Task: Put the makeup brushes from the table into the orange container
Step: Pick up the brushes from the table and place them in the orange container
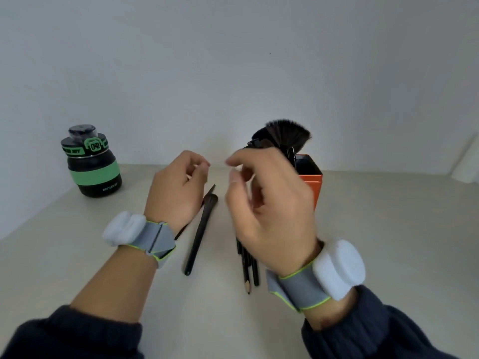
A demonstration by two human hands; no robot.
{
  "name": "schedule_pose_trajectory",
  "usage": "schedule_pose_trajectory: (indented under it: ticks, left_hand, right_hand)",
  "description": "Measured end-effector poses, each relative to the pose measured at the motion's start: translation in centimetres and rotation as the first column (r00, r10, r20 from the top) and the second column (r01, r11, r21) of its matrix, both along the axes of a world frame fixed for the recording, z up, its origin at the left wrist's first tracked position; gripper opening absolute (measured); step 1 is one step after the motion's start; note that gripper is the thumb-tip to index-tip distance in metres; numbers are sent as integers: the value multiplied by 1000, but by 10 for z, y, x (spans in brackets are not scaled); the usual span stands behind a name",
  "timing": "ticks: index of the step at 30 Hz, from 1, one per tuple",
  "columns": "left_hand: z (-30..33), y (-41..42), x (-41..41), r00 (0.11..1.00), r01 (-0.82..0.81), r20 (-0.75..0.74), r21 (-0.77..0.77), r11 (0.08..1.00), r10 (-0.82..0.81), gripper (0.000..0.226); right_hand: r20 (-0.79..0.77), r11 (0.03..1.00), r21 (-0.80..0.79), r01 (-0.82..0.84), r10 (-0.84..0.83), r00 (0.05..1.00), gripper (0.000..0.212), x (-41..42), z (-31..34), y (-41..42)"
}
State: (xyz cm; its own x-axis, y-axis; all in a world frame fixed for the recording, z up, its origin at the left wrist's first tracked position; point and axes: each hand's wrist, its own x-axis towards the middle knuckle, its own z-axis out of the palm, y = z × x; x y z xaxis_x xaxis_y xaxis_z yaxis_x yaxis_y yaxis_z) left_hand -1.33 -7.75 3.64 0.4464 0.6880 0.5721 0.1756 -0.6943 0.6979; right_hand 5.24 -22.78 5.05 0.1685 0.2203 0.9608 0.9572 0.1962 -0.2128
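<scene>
The orange container (pixel 311 182) stands at the back of the table, and several dark makeup brushes (pixel 285 136), one a fan brush, stick up out of it. My right hand (pixel 269 203) hovers just in front of it, blurred, with loosely curled fingers that hold nothing. My left hand (pixel 176 187) hangs over the table centre, also loosely curled and holding nothing. Between the hands a long black brush (pixel 199 234) lies on the table. A thinner brush (pixel 210 190) is partly hidden under my left hand. Under my right hand lie several black handles and a pencil (pixel 247 270).
A black and green bottle (pixel 93 164) stands at the back left of the table (pixel 77 255). A plain wall rises close behind the table. A white object (pixel 466 164) shows at the right edge.
</scene>
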Motion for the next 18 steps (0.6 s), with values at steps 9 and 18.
schedule_pose_trajectory:
  ticks: [9,18]
  left_hand:
    - [-22,25,-8,748,-56,-663,-30,998,22,24]
    - [-25,31,-6,758,-214,-638,-44,976,137,24]
  right_hand:
    - [138,640,-742,198,-144,980,23,-17,-39,25]
    - [106,439,-882,173,-174,979,28,-27,-42,45]
